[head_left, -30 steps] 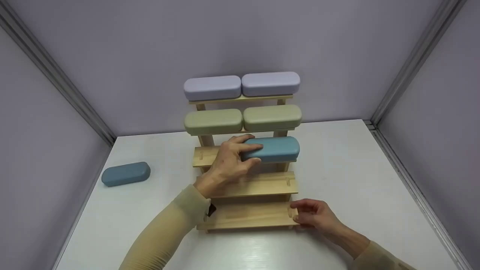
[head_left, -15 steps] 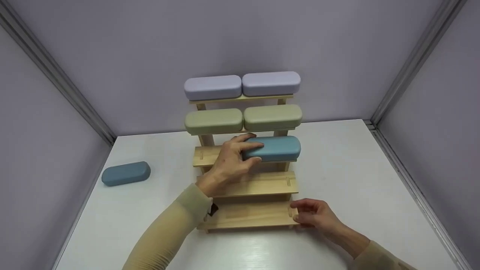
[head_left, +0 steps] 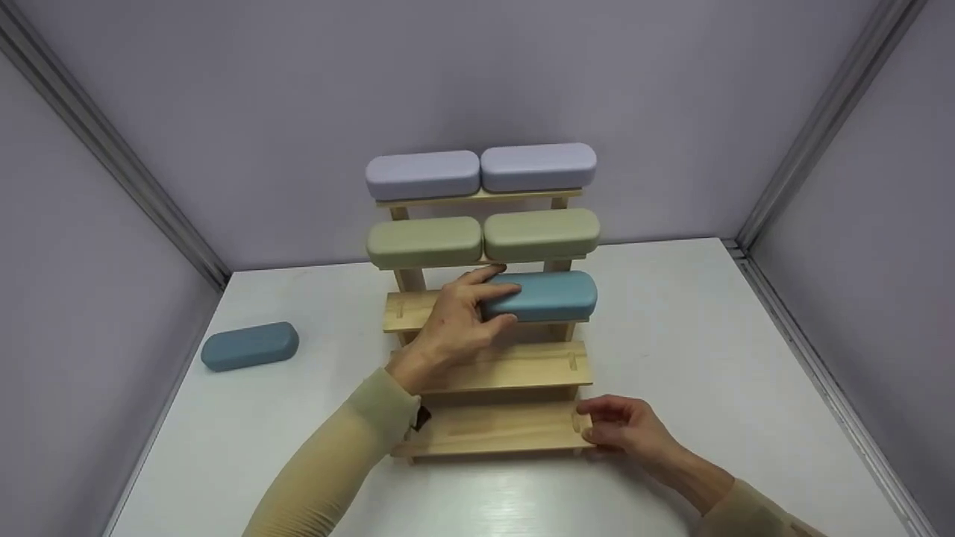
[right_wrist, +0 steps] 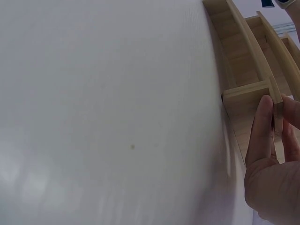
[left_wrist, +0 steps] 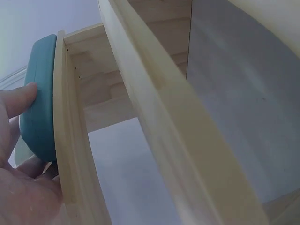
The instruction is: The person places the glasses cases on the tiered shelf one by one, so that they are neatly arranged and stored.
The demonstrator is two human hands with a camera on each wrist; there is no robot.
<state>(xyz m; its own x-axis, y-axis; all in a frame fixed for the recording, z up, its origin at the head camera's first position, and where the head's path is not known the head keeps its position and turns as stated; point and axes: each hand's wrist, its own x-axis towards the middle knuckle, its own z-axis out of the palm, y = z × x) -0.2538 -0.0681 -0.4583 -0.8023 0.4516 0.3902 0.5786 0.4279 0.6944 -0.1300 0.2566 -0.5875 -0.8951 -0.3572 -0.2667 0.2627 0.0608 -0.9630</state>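
On the middle step of a wooden tiered rack (head_left: 492, 429) sits a blue oblong case with rounded ends (head_left: 548, 294), at the right half of that step. My left hand (head_left: 459, 321) grips its left end, thumb in front and fingers over the top and back. In the left wrist view the thumb presses the side of the blue case (left_wrist: 41, 98), which rests against the wooden step (left_wrist: 70, 131). At the lowest step's right end, my right hand (head_left: 627, 429) pinches the board's edge; the right wrist view shows thumb and fingers of the right hand (right_wrist: 274, 168) on either side of it.
Two lavender cases (head_left: 423, 175) (head_left: 539, 165) stand on the top step. Two green cases (head_left: 425, 242) (head_left: 542, 233) fill the step below. A darker blue case (head_left: 250, 347) lies on the white table (head_left: 313, 418) at the left. Pale walls enclose the back and sides.
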